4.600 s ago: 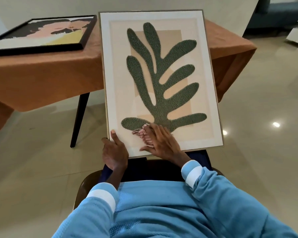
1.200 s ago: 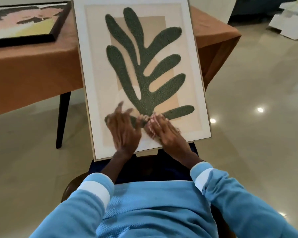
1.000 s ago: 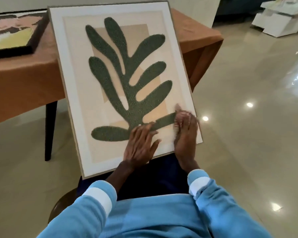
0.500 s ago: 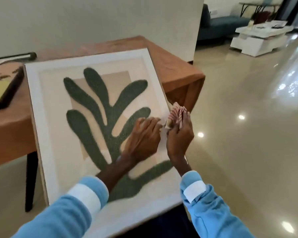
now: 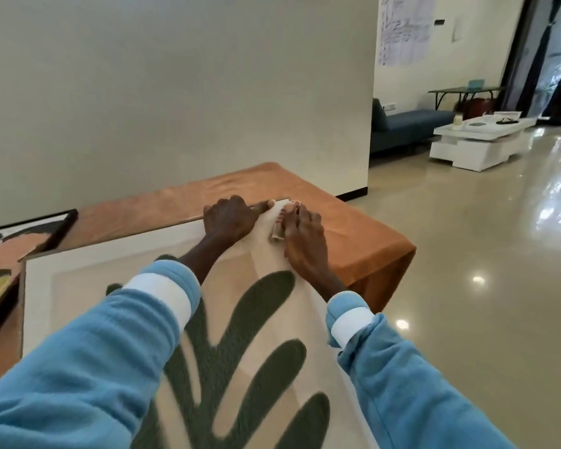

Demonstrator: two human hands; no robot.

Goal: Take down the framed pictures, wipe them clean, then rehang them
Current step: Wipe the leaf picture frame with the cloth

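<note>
A large framed picture (image 5: 88, 273) with a white border and a green leaf shape leans from my lap onto the table edge. My left hand (image 5: 229, 218) curls over its top edge near the far right corner. My right hand (image 5: 302, 231) lies on that same corner and presses a folded pink-and-white striped cloth (image 5: 280, 222) against the frame. Both blue sleeves cover much of the picture's face.
A second picture in a black frame (image 5: 57, 230) lies flat at the left on the table, which has an orange-brown cloth (image 5: 353, 241). A bare white wall stands behind. Glossy floor spreads to the right, with a white coffee table (image 5: 476, 140) and a blue sofa (image 5: 408, 124) far off.
Both hands have slid from the picture's lower edge up along its right side to the top right corner, the cloth going with my right hand. My view has risen toward the wall.
</note>
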